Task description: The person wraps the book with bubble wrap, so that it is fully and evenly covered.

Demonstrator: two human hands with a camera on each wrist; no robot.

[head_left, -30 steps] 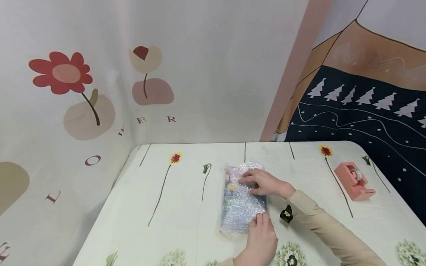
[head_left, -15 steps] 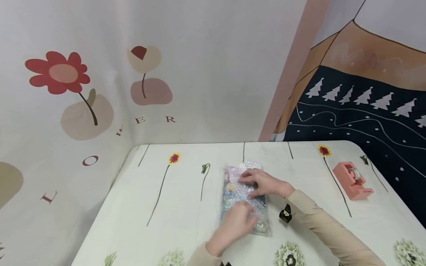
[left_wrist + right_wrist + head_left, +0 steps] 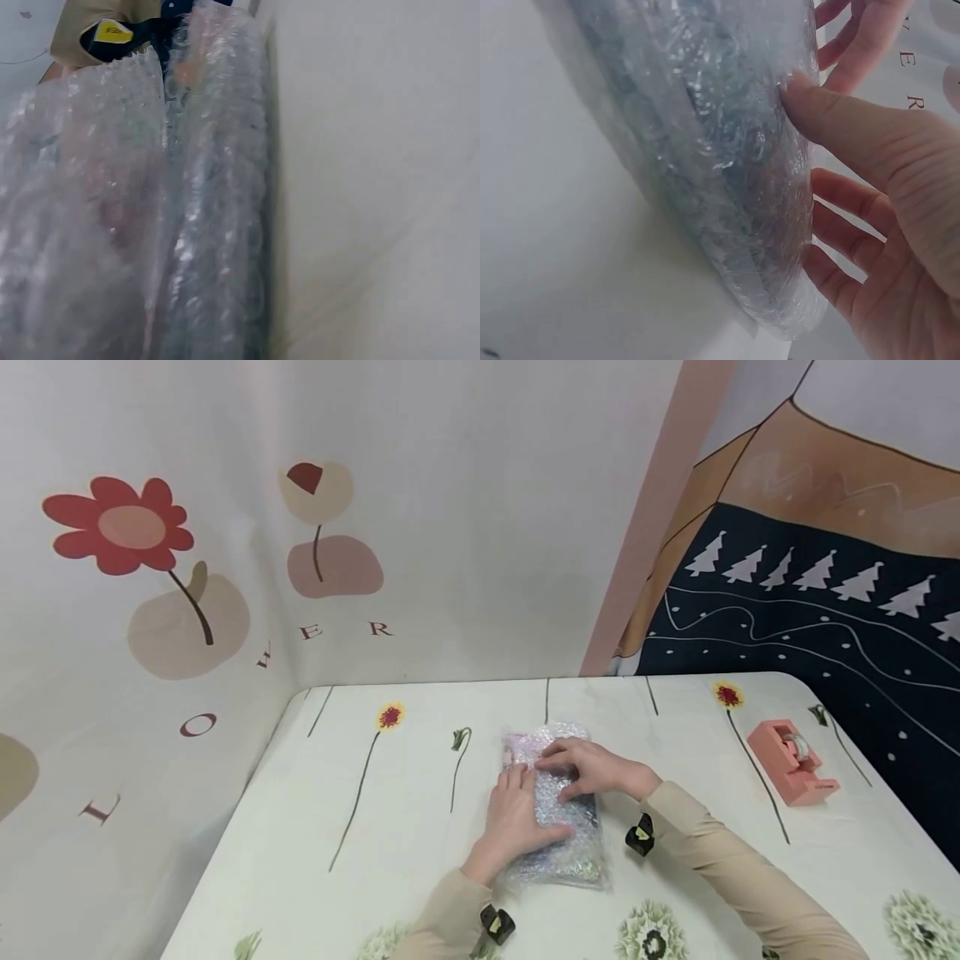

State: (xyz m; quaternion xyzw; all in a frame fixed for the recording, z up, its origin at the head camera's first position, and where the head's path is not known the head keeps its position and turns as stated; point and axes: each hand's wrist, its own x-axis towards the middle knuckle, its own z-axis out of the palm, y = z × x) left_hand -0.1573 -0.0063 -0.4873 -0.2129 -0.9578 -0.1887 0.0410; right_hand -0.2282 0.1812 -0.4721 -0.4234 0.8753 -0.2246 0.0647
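Observation:
A flat rectangular package in clear bubble wrap point(image 3: 562, 860) lies on the table, with pink, yellow and blue showing through from inside. My left hand point(image 3: 513, 818) rests on its left side, fingers straight and pointing away, thumb spread across the wrap. On the upper right part sits my right hand point(image 3: 588, 768), its loosely bent fingertips touching the top. In the right wrist view, the thumb point(image 3: 847, 124) and several fingers of that hand touch the wrap's surface. A raised flap of bubble wrap point(image 3: 82, 210) stands beside the package's edge in the left wrist view, where my left hand is hidden.
A pink tape dispenser point(image 3: 791, 764) with a roll of clear tape stands at the table's right. The white tablecloth point(image 3: 405, 827) has printed flowers. A printed curtain point(image 3: 480, 527) hangs behind the table. Small black cameras point(image 3: 497, 925) are worn at both wrists.
My left hand has moved from the package's lower right corner across to its left side and now lies on the wrap. The right hand has stayed in place.

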